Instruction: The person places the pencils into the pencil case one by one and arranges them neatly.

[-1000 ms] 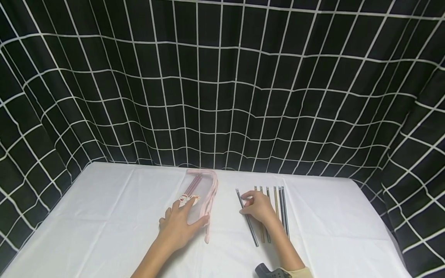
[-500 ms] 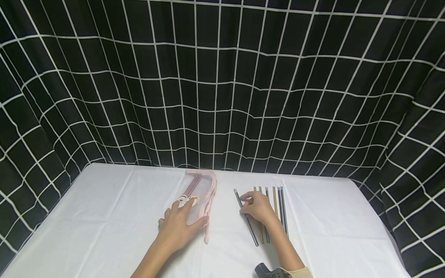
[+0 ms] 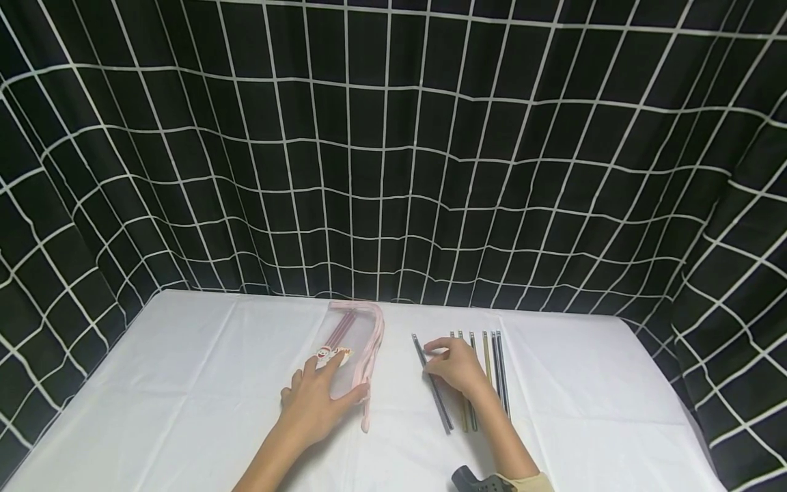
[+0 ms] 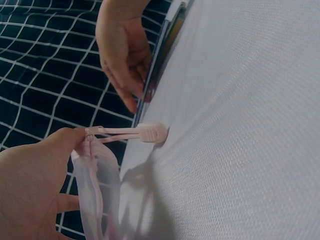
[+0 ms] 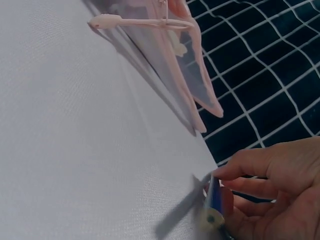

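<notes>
My left hand (image 3: pixel 312 408) lies spread over the near part of a clear pencil pouch (image 3: pixel 364 338) with pink edging. Its thumb reaches the zip edge, beside the pink zip pull (image 4: pixel 152 133). Inside the pouch are several pink pencils (image 3: pixel 341 329), partly covered by a cartoon label (image 3: pixel 326 353). The mouth of the pouch gapes in the right wrist view. My right hand (image 3: pixel 458 369) pinches a dark pencil (image 3: pixel 435 389) between thumb and fingers, tilted with its far end to the left. Its shadow shows beside it, and a pale end (image 5: pixel 212 218) faces the right wrist camera.
Several more pencils, gold (image 3: pixel 488 355) and dark (image 3: pixel 503 372), lie side by side under and right of my right forearm. A white cloth (image 3: pixel 184 383) covers the table. Behind its far edge hangs a black curtain (image 3: pixel 393 171) with a white grid.
The pencil in my right hand has shifted slightly left, and its near end has come up, with a shadow now beside it. My left hand and the pouch stay in place.
</notes>
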`<action>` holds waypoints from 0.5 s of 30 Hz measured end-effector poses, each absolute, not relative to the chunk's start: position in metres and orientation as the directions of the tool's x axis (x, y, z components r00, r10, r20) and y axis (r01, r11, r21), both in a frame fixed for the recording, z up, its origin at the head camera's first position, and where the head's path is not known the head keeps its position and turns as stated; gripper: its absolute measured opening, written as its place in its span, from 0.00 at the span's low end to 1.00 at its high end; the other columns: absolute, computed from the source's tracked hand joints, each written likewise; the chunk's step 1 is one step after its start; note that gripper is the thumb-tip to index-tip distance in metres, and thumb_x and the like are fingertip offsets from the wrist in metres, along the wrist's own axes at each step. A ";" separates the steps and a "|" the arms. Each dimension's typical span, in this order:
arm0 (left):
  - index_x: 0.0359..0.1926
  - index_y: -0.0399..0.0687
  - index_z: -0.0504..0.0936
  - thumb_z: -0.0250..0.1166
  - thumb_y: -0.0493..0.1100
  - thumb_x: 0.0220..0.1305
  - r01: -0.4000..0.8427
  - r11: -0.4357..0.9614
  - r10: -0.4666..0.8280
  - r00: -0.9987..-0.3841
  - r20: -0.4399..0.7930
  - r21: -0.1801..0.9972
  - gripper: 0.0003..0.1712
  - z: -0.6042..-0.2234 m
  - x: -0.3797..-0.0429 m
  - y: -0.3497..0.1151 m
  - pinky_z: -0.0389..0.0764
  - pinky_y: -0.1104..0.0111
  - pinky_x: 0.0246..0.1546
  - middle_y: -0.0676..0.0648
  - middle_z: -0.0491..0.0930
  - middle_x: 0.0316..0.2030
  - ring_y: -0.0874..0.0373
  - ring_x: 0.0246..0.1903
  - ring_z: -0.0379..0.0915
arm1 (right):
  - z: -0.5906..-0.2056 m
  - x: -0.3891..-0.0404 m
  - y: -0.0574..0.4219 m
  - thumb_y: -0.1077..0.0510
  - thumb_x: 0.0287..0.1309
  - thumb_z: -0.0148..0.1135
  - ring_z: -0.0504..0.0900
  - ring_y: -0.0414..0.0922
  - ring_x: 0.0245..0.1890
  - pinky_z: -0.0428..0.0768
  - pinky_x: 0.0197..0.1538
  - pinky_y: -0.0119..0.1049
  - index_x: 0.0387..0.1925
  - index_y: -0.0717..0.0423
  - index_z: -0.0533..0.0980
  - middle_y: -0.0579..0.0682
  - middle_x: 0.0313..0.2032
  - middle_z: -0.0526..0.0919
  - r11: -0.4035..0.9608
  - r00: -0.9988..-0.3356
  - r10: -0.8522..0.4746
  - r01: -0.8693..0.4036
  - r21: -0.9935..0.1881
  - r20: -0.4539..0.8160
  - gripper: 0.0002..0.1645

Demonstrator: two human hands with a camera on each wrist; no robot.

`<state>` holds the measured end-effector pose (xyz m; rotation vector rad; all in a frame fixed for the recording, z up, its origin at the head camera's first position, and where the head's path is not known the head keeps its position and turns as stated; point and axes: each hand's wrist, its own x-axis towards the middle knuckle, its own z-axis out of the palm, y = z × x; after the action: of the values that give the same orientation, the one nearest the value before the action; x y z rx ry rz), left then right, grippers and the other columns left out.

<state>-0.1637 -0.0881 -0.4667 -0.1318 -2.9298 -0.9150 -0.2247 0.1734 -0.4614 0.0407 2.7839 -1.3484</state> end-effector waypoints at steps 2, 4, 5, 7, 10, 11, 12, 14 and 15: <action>0.73 0.57 0.76 0.63 0.75 0.65 0.104 0.820 0.063 -0.994 0.093 0.563 0.44 -0.467 -0.164 -0.088 0.73 0.35 0.47 0.30 0.71 0.69 0.32 0.58 0.74 | -0.461 -0.224 0.173 0.65 0.55 0.72 0.87 0.46 0.30 0.87 0.40 0.47 0.55 0.68 0.83 0.54 0.30 0.88 0.615 -0.998 0.006 0.050 -0.787 -0.058 0.24; 0.73 0.57 0.76 0.64 0.75 0.65 0.105 0.820 0.064 -0.994 0.093 0.562 0.44 -0.467 -0.163 -0.088 0.73 0.35 0.47 0.30 0.71 0.69 0.32 0.58 0.74 | -0.461 -0.225 0.173 0.65 0.53 0.72 0.87 0.47 0.30 0.87 0.41 0.48 0.54 0.68 0.83 0.54 0.31 0.89 0.610 -0.998 0.009 0.052 -0.791 -0.058 0.24; 0.73 0.57 0.76 0.64 0.74 0.65 0.106 0.820 0.064 -0.994 0.094 0.563 0.44 -0.467 -0.163 -0.088 0.73 0.35 0.47 0.30 0.71 0.69 0.32 0.58 0.73 | -0.461 -0.225 0.173 0.65 0.53 0.72 0.87 0.47 0.31 0.87 0.41 0.48 0.54 0.68 0.83 0.55 0.31 0.89 0.608 -0.998 0.011 0.052 -0.792 -0.058 0.24; 0.73 0.57 0.76 0.64 0.74 0.65 0.108 0.819 0.064 -0.993 0.096 0.563 0.44 -0.467 -0.163 -0.088 0.73 0.35 0.47 0.30 0.71 0.68 0.32 0.58 0.73 | -0.462 -0.225 0.173 0.65 0.52 0.72 0.87 0.47 0.31 0.88 0.41 0.47 0.54 0.68 0.83 0.55 0.31 0.89 0.608 -0.998 0.014 0.056 -0.792 -0.060 0.25; 0.73 0.57 0.76 0.64 0.74 0.65 0.110 0.820 0.064 -0.993 0.101 0.562 0.44 -0.467 -0.163 -0.088 0.73 0.35 0.47 0.30 0.71 0.68 0.32 0.58 0.74 | -0.463 -0.225 0.172 0.65 0.52 0.71 0.87 0.46 0.30 0.87 0.40 0.45 0.54 0.67 0.83 0.54 0.30 0.89 0.602 -0.998 0.008 0.058 -0.796 -0.067 0.25; 0.73 0.57 0.76 0.64 0.74 0.65 0.111 0.820 0.065 -0.993 0.102 0.561 0.44 -0.467 -0.163 -0.088 0.73 0.35 0.47 0.30 0.71 0.68 0.32 0.58 0.74 | -0.463 -0.226 0.172 0.65 0.53 0.71 0.86 0.45 0.29 0.87 0.39 0.43 0.55 0.67 0.83 0.54 0.30 0.89 0.599 -0.998 0.002 0.055 -0.799 -0.067 0.25; 0.73 0.57 0.76 0.64 0.74 0.65 0.112 0.820 0.066 -0.993 0.103 0.561 0.44 -0.467 -0.163 -0.088 0.73 0.35 0.47 0.30 0.71 0.68 0.32 0.58 0.74 | -0.463 -0.226 0.172 0.65 0.53 0.71 0.86 0.45 0.29 0.86 0.38 0.42 0.55 0.67 0.83 0.53 0.30 0.89 0.595 -0.998 -0.003 0.052 -0.802 -0.068 0.26; 0.73 0.57 0.76 0.64 0.74 0.65 0.112 0.820 0.066 -0.993 0.102 0.561 0.44 -0.467 -0.163 -0.088 0.73 0.35 0.47 0.30 0.71 0.68 0.32 0.58 0.74 | -0.463 -0.226 0.172 0.65 0.53 0.71 0.85 0.44 0.27 0.85 0.36 0.40 0.56 0.68 0.82 0.53 0.29 0.88 0.585 -0.998 -0.020 0.042 -0.810 -0.066 0.26; 0.73 0.57 0.76 0.64 0.74 0.65 0.111 0.820 0.066 -0.993 0.101 0.561 0.44 -0.467 -0.163 -0.088 0.73 0.35 0.47 0.30 0.71 0.68 0.32 0.58 0.74 | -0.464 -0.227 0.172 0.66 0.54 0.70 0.84 0.44 0.27 0.84 0.35 0.39 0.57 0.68 0.82 0.52 0.28 0.88 0.580 -0.998 -0.026 0.038 -0.813 -0.065 0.27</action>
<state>-0.1632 -0.0879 -0.4672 -0.1427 -2.9239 -0.9079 -0.2265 0.1716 -0.4635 0.0100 2.7300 -1.4078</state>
